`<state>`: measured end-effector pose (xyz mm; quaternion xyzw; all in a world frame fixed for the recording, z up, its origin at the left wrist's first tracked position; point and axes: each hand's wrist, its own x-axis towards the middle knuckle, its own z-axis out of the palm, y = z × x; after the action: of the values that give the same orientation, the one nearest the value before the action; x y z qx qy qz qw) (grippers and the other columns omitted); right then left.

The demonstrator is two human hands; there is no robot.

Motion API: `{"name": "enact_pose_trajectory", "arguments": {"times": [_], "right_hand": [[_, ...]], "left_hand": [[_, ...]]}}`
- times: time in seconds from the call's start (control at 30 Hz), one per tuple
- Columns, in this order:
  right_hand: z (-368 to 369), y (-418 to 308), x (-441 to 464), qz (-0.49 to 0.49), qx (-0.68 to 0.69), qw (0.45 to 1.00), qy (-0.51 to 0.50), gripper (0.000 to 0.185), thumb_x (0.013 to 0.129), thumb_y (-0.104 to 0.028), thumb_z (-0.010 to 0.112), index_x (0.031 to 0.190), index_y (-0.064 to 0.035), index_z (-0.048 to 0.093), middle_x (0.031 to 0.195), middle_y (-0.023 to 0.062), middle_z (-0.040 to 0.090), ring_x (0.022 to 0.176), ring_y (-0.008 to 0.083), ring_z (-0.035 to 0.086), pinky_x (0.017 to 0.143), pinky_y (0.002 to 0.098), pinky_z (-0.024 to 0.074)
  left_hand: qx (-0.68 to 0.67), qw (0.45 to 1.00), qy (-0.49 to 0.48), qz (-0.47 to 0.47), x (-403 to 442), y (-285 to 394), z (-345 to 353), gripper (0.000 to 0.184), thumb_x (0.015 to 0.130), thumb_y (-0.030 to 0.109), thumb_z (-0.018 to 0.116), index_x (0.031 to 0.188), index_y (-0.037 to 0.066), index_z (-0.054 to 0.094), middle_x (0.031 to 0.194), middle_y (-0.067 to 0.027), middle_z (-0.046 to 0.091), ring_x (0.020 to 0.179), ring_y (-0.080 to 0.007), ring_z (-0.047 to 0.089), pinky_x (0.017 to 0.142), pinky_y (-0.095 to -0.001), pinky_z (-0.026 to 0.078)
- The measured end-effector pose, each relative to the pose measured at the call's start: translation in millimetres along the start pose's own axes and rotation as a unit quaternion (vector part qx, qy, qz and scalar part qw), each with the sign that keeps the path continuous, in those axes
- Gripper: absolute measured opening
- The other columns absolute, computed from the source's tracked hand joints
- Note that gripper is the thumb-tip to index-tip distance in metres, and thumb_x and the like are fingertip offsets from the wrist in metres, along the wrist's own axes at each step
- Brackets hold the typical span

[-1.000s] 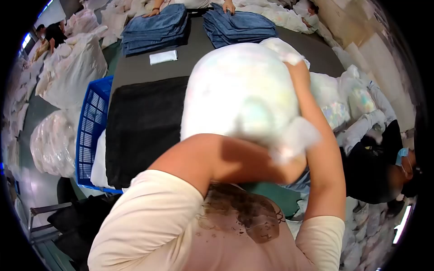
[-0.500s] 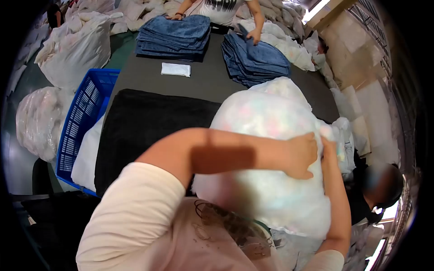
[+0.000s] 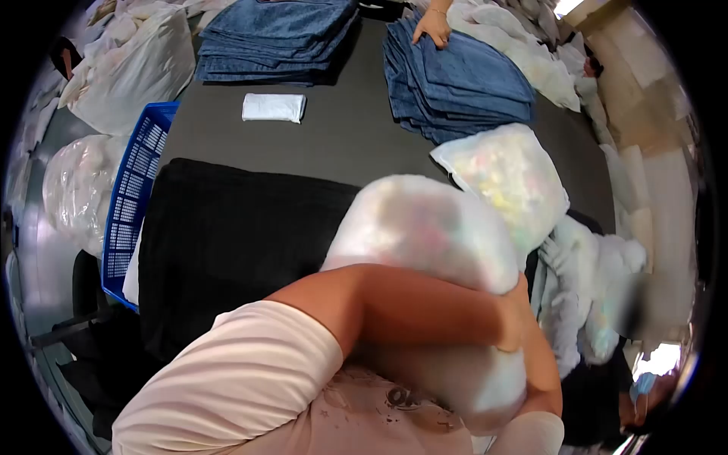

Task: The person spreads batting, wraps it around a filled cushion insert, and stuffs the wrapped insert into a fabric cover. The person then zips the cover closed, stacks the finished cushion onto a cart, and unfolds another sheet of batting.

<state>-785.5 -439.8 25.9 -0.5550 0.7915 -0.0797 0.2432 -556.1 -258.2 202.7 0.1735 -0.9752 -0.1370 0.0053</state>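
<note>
A plump white pillow, with coloured filling showing through, is hugged against my chest. My left arm reaches across its front, and my left hand is closed against its right side. My right hand wraps the same side from outside; its fingers are mostly hidden behind the pillow and my left hand. Just beyond lies a second white pillow with yellow and pink filling, at the table's right side. Flat black fabric lies on the table to the left of the held pillow.
Two stacks of folded jeans, a left stack and a right stack, sit on the grey table. Another person's hand rests on the right stack. A white packet lies between. A blue basket stands left.
The held pillow has come down and closer to my body, with both arms around it. The second pillow behind it now shows more fully. My view has shifted nearer the table.
</note>
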Motion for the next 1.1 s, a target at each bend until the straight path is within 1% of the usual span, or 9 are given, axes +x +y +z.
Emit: {"name": "enact_pose_trajectory", "arguments": {"times": [0.2, 0.37, 0.57, 0.7, 0.73, 0.83, 0.97, 1.03, 1.1], "right_hand": [[30, 3, 29, 0.001, -0.002, 1.0, -0.001, 0.043, 0.085, -0.028, 0.075, 0.117, 0.0006, 0.068, 0.11, 0.009, 0.071, 0.091, 0.0233, 0.069, 0.079, 0.0339, 0.0557], [4, -1, -5, -0.026, 0.076, 0.997, 0.007, 0.044, 0.085, -0.028, 0.075, 0.117, 0.0007, 0.068, 0.11, 0.0091, 0.071, 0.09, 0.023, 0.069, 0.079, 0.0338, 0.0557], [-64, -11, -119, -0.067, 0.183, 0.98, 0.035, 0.044, 0.085, -0.028, 0.075, 0.118, 0.0008, 0.067, 0.11, 0.0093, 0.071, 0.09, 0.0227, 0.069, 0.079, 0.0336, 0.0557], [-97, -27, -217, -0.082, 0.241, 0.966, 0.048, 0.045, 0.085, -0.028, 0.075, 0.118, 0.0008, 0.067, 0.11, 0.0094, 0.071, 0.09, 0.0225, 0.069, 0.079, 0.0334, 0.0557], [-104, -32, -244, -0.083, 0.256, 0.962, 0.054, 0.045, 0.085, -0.028, 0.075, 0.119, 0.0009, 0.067, 0.11, 0.0094, 0.071, 0.09, 0.0225, 0.069, 0.079, 0.0334, 0.0557], [-114, -39, -325, -0.069, 0.286, 0.953, 0.074, 0.045, 0.085, -0.028, 0.075, 0.119, 0.0009, 0.067, 0.11, 0.0095, 0.071, 0.09, 0.0223, 0.069, 0.078, 0.0333, 0.0557], [-111, -36, -440, -0.018, 0.317, 0.942, 0.112, 0.046, 0.085, -0.028, 0.075, 0.119, 0.001, 0.067, 0.11, 0.0096, 0.071, 0.089, 0.0221, 0.069, 0.078, 0.0332, 0.0558], [-102, -31, -496, 0.017, 0.321, 0.938, 0.129, 0.046, 0.085, -0.028, 0.075, 0.119, 0.001, 0.067, 0.11, 0.0096, 0.07, 0.089, 0.022, 0.069, 0.078, 0.0331, 0.0558], [-91, -25, -553, 0.061, 0.329, 0.931, 0.145, 0.046, 0.085, -0.028, 0.075, 0.12, 0.001, 0.066, 0.11, 0.0097, 0.07, 0.089, 0.0219, 0.069, 0.078, 0.033, 0.0558]], "left_hand": [[0.018, 0.999, -0.013, -0.027, 15, -14, -3, 0.062, 0.09, 0.051, 0.053, 0.104, -0.008, 0.066, 0.106, -0.022, 0.066, 0.11, -0.0377, 0.055, 0.108, -0.0487, 0.031], [0.057, 0.996, 0.002, -0.062, -4, 5, -10, 0.064, 0.09, 0.052, 0.052, 0.105, -0.009, 0.066, 0.108, -0.0226, 0.066, 0.112, -0.0381, 0.055, 0.109, -0.049, 0.031], [0.107, 0.988, 0.082, -0.078, -61, 60, -25, 0.065, 0.091, 0.052, 0.051, 0.107, -0.009, 0.065, 0.11, -0.0234, 0.065, 0.113, -0.0385, 0.055, 0.11, -0.0493, 0.03], [0.144, 0.969, 0.196, -0.031, -107, 108, -29, 0.066, 0.092, 0.053, 0.05, 0.108, -0.01, 0.065, 0.111, -0.0239, 0.065, 0.114, -0.0388, 0.054, 0.111, -0.0495, 0.03], [0.146, 0.963, 0.227, -0.008, -120, 117, -26, 0.071, 0.094, 0.054, 0.046, 0.117, -0.011, 0.061, 0.124, -0.028, 0.06, 0.126, -0.0398, 0.049, 0.114, -0.0516, 0.025], [0.198, 0.934, 0.293, 0.052, -171, 150, -28, 0.074, 0.096, 0.055, 0.044, 0.125, -0.012, 0.057, 0.134, -0.0281, 0.055, 0.133, -0.0407, 0.045, 0.116, -0.0525, 0.023], [0.001, 0.862, 0.424, 0.279, -265, 169, -51, 0.06, 0.095, 0.048, 0.054, 0.132, 0.0, 0.057, 0.14, -0.0237, 0.052, 0.134, -0.0394, 0.045, 0.114, -0.0531, 0.028], [-0.049, 0.838, 0.485, 0.243, -335, 150, -46, 0.045, 0.092, 0.036, 0.063, 0.124, 0.004, 0.062, 0.132, -0.0222, 0.057, 0.124, -0.0381, 0.053, 0.106, -0.0517, 0.038], [-0.112, 0.881, 0.44, 0.132, -396, 108, -9, 0.033, 0.089, 0.027, 0.066, 0.112, 0.003, 0.065, 0.12, -0.019, 0.062, 0.111, -0.0358, 0.06, 0.095, -0.0475, 0.045]]}}
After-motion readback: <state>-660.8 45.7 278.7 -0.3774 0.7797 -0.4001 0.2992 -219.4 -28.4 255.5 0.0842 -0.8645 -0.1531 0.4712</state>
